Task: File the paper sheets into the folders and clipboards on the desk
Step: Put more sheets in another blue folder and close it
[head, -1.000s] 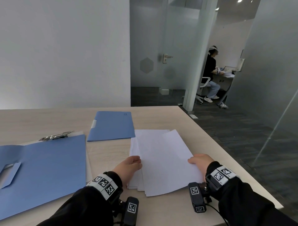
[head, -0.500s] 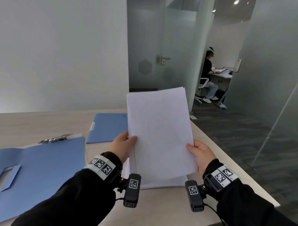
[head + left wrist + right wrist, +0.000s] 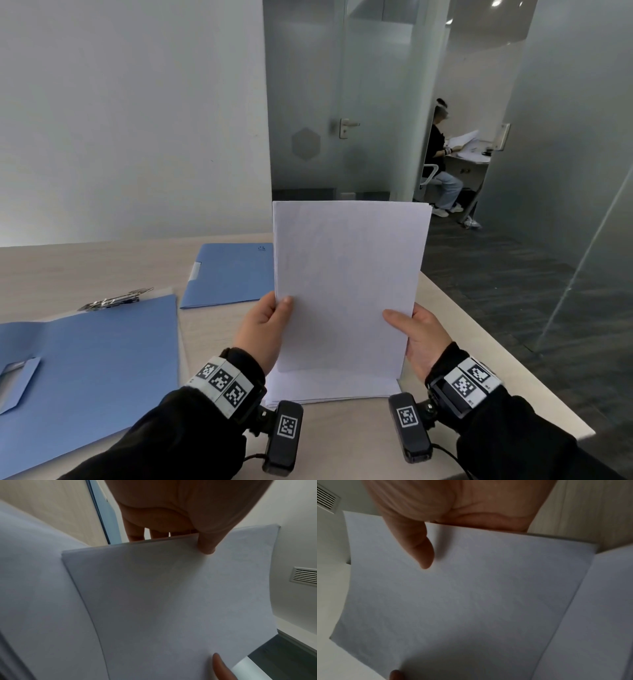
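Note:
A thin stack of white paper sheets [image 3: 346, 287] stands upright above the desk, squared at its edges. My left hand [image 3: 262, 327] pinches its left edge, thumb on the near face and fingers behind. My right hand [image 3: 419, 334] pinches the right edge the same way. In the left wrist view my left thumb presses the sheets [image 3: 163, 601]; in the right wrist view my right thumb lies on the sheets [image 3: 462, 595]. More white sheets [image 3: 329, 387] lie flat on the desk under the held stack. An open blue folder [image 3: 85, 370] lies at the left.
A closed blue folder [image 3: 229, 274] lies further back on the desk. A metal-clipped clipboard [image 3: 114, 300] sticks out from behind the open folder. The desk's right edge [image 3: 507, 356] runs close to my right hand. A seated person [image 3: 440, 157] works in the room beyond the glass wall.
Both hands lifted a stack of sheets off the flat pile and stood it upright. Since half a second ago the stack has come down a little and its edges look squared.

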The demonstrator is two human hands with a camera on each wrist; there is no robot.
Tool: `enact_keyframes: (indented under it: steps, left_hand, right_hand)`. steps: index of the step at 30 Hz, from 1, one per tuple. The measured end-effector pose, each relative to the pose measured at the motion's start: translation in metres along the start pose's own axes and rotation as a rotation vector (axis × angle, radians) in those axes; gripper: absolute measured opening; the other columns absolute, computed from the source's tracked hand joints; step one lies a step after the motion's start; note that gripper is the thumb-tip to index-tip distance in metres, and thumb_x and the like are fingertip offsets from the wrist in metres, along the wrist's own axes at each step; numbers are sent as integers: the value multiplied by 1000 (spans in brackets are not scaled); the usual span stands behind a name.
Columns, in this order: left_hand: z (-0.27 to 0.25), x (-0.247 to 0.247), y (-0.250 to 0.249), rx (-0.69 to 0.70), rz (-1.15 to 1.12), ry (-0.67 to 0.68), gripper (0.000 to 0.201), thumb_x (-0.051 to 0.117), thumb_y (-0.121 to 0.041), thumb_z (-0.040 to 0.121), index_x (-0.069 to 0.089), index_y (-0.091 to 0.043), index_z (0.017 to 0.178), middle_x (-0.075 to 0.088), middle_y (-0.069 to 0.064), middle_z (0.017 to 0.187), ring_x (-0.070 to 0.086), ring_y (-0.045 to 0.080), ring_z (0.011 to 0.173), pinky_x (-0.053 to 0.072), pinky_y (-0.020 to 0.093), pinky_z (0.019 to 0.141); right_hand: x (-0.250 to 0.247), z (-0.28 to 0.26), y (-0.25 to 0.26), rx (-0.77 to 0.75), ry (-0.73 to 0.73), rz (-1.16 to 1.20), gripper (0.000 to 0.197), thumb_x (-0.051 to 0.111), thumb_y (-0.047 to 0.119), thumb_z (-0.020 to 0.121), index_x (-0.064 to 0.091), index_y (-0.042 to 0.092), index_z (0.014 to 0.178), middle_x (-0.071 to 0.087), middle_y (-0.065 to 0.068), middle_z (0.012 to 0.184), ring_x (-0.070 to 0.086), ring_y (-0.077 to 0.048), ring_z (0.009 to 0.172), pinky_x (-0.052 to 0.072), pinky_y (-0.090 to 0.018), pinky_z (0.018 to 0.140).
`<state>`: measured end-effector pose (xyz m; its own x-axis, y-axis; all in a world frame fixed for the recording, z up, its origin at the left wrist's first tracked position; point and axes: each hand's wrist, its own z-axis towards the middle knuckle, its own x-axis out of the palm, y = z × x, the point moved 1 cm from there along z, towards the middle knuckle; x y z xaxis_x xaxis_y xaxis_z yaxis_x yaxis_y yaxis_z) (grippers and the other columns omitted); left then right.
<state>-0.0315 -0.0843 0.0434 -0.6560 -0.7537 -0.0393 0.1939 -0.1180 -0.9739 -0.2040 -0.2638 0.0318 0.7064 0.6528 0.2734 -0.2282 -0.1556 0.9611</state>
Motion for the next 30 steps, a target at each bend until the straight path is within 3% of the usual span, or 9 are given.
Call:
enact_keyframes:
  steps: [3,7,10,13,17,21,23,27,30]
  left_hand:
    - [-1,3,-1,-8,-62,14,20,47,-24,99,66,-23,106,75,-8,99,69,9,94,51,23,78]
    - [-2,8,-2,-14,-58,34,22,48,-28,99,65,-29,112,74,-10,109,67,10,104,51,31,92]
    - [-3,10,1,-34,-25,45,24,49,-33,98,67,-29,113,74,-11,108,67,11,105,50,37,97]
    - [-4,12,1,-45,-34,42,22,51,-30,97,69,-26,110,75,-10,104,69,11,102,51,36,95]
    - [-6,10,3,-66,-33,67,19,53,-24,96,71,-23,104,77,-5,99,71,16,96,54,35,88]
    - [-7,5,3,-83,-57,60,18,53,-21,97,71,-20,101,78,-3,94,73,16,90,54,27,75]
    - [-8,-2,1,-84,-71,43,19,53,-21,97,71,-18,99,78,0,92,73,17,86,54,28,73]
    - [-11,-27,-6,-68,-99,-24,19,52,-20,97,72,-17,98,77,-2,87,70,14,80,53,30,71]
    - [-15,-57,-10,-112,-189,-127,18,52,-18,97,69,-19,99,77,-5,86,70,12,78,53,30,72]
  right_hand:
    - [0,0,2,-11,4,38,17,64,2,85,73,9,98,77,-12,95,72,-25,83,54,-34,71]
    - [1,-1,2,-12,10,61,14,72,3,77,77,10,88,77,-13,91,73,-27,80,56,-35,67]
    - [3,-4,1,-3,9,59,19,79,5,69,77,10,87,77,-15,89,73,-30,79,57,-37,65]
    - [2,-3,-1,3,-9,53,28,84,13,58,78,10,85,76,-16,91,73,-31,80,57,-38,67]
    - [3,-3,1,6,-18,46,12,75,2,75,78,10,84,76,-16,89,73,-31,79,57,-39,69]
    - [9,-7,5,-11,-8,30,14,70,0,80,77,10,86,77,-15,91,73,-30,80,56,-39,71]
    - [16,-8,8,-23,15,22,14,69,0,80,76,9,88,77,-14,91,73,-29,81,57,-38,71]
    - [37,-8,8,-18,90,-89,15,73,10,80,76,10,94,76,-14,98,73,-29,90,57,-39,79]
    - [65,-10,2,-2,175,-270,8,67,16,89,73,18,94,77,-5,101,73,-16,91,54,-29,84]
